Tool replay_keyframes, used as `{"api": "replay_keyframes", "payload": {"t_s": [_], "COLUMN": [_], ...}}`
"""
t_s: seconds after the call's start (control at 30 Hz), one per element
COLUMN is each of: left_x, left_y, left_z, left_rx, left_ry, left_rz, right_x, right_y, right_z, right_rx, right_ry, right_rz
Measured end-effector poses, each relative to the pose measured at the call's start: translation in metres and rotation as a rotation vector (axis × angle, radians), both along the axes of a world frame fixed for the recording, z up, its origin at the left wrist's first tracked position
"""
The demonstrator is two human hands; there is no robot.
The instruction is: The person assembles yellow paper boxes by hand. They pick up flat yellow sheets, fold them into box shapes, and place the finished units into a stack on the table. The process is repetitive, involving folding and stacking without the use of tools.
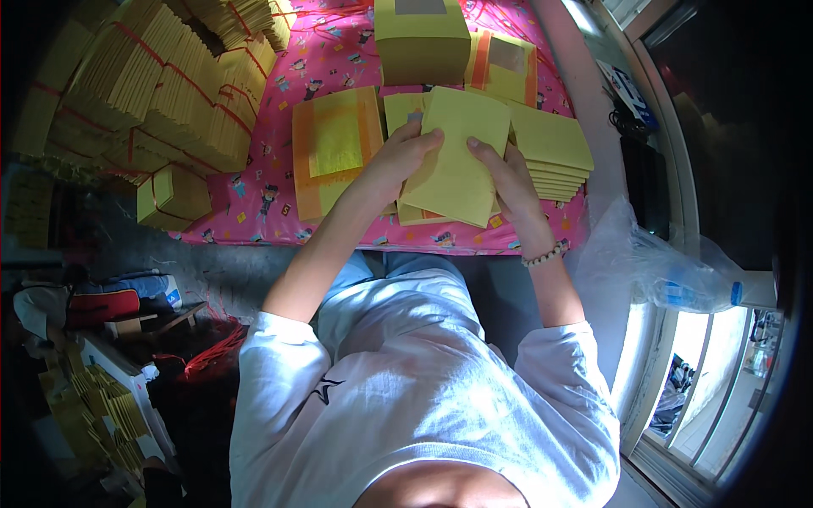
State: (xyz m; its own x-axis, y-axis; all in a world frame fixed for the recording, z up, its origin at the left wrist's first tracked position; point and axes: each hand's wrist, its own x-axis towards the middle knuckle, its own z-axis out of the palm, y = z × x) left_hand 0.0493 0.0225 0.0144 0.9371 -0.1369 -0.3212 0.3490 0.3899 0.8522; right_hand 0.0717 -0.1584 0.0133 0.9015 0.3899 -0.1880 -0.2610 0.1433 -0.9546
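Your left hand (398, 161) and right hand (508, 178) both hold a yellow sheet (457, 157) over the near edge of the pink cloth (271, 169), fingers closed on its upper edge, thumbs apparently hidden behind it. Just right sits a stack (550, 148); just left, a foil sheet (336, 144). A box (421, 42) stands at the far edge, bundles (169, 93) at the left corner.

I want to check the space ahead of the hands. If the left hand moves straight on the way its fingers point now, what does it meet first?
Probably the yellow box at the far edge of the pink cloth. The left hand points up and slightly right, over the yellow sheet it holds with the right hand; depth is unclear.
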Motion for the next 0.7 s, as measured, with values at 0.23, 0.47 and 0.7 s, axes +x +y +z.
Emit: {"api": "replay_keyframes", "payload": {"t_s": [0.23,0.47,0.7], "left_x": [0.001,0.004,-0.02], "left_y": [0.0,0.005,-0.027], "left_z": [0.005,0.006,-0.002], "left_rx": [0.007,0.026,0.104], "left_ry": [0.071,-0.011,-0.466], "left_rz": [-0.013,-0.074,0.174], "right_x": [0.002,-0.004,-0.015], "right_y": [0.0,0.0,-0.005], "right_z": [-0.004,-0.003,-0.002], "right_rx": [0.051,-0.143,-0.078], "right_ry": [0.019,-0.288,-0.373], "right_rz": [0.019,-0.039,-0.066]}}
